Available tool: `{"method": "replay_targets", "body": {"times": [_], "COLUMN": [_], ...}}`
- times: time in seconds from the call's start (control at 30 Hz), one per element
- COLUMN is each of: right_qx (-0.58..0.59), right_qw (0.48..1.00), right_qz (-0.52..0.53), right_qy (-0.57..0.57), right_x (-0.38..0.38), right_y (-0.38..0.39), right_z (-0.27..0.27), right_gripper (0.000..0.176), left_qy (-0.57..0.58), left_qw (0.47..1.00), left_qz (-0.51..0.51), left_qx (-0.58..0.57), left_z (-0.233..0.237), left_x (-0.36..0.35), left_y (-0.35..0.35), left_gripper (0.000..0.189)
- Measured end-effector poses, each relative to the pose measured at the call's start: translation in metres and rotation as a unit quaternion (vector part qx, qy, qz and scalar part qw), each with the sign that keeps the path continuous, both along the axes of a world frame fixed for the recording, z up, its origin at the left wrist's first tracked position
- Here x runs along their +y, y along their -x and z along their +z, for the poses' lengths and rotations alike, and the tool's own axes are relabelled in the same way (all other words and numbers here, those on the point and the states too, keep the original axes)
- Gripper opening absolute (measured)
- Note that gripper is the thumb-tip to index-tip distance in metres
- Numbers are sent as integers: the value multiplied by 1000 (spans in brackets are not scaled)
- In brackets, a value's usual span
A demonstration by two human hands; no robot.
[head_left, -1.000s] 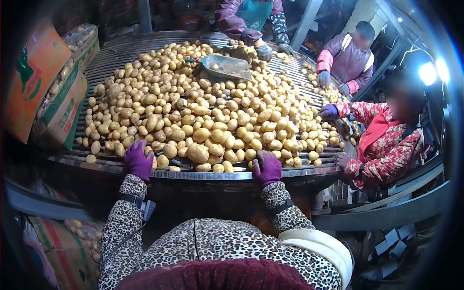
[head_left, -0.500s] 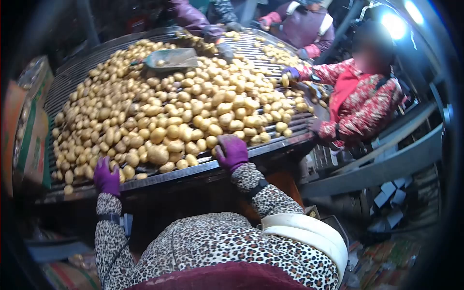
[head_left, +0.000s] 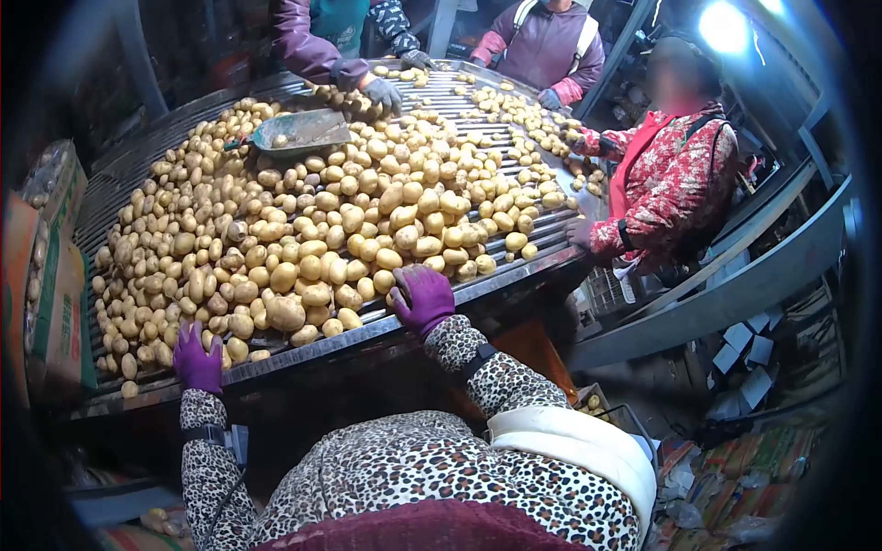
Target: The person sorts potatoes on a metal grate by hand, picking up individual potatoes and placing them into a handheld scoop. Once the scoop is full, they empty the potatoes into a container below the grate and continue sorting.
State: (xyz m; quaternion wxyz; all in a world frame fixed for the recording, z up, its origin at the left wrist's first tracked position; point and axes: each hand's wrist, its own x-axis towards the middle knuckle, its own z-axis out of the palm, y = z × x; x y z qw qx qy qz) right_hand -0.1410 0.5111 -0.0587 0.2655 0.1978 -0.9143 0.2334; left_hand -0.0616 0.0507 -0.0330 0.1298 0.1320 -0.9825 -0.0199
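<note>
A loose heap of potatoes (head_left: 312, 248) is spread across the slatted table (head_left: 512, 279). No potato is seen lifted at the near side; the step in hand is judged to be a resting stance, with both hands set at the rim. The left hand (head_left: 198, 362) is placed by the heap's near left end; its fingers are loosely extended, its thumb is held apart, and no potato is seen in its grasp. The right hand (head_left: 424, 299) is laid over the rim farther right, with potatoes just beyond it. Its thumb is spread from the fingers, but its underside is hidden, so whether anything is held cannot be told. For a potato to be taken up, the fingers would have to be brought forward, opened around it and closed, without its neighbours being rolled over the rim. Towards the far side, a scoop (head_left: 303, 133) is rested on the heap, near a co-worker's gloved hand (head_left: 382, 95).
</note>
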Motion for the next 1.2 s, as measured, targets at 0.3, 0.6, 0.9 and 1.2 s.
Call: {"method": "replay_targets", "body": {"times": [0.3,0.6,0.9,1.2], "right_qx": [-47,-41,-36,-36], "right_qw": [999,999,999,999], "right_qz": [-8,-14,-17,-20], "right_qy": [-11,-9,-12,-12], "right_x": [0,0,-1,0], "right_y": [0,1,-2,0], "right_z": [-4,-3,-1,-4], "right_gripper": [38,38,38,39], "left_qy": [11,14,22,26], "left_qw": [1000,1000,1000,1000], "left_qz": [-17,-4,-1,-5], "left_qx": [-16,-3,6,9], "left_z": [4,1,-5,-9], "left_x": [3,2,0,-5], "left_y": [1,4,4,5], "left_gripper": [60,58,59,61]}}
